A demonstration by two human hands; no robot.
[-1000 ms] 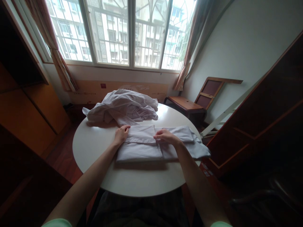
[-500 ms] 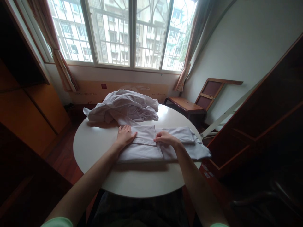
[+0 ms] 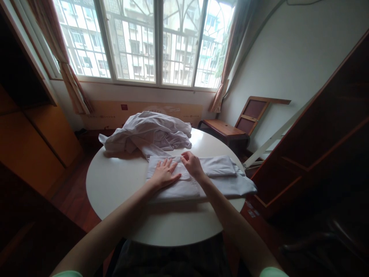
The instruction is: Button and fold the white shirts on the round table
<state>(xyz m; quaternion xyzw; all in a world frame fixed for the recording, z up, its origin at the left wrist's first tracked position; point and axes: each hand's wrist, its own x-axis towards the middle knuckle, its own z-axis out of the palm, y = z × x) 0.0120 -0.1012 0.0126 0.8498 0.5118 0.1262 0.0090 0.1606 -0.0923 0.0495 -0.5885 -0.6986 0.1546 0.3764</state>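
Window wall: a wide, barred window with pale frames (image 3: pixel 158 46) faces you; a pinkish-brown fabric curtain (image 3: pixel 67 71) hangs at its left.
Table: round, glossy white top (image 3: pixel 112 184), right in front of you.
Far side: a crumpled heap of thin white cloth (image 3: pixel 157 132).
Nearer you: a flat, folded stack of white cloth (image 3: pixel 184 189), its right end by the table's edge.
Left hand: your left hand (image 3: pixel 165 174) lies on the stack, fingers spread wide.
Right hand: your right hand (image 3: pixel 192 164) at the stack's far edge, fingertips bunched narrow; cannot tell whether they pinch cloth.
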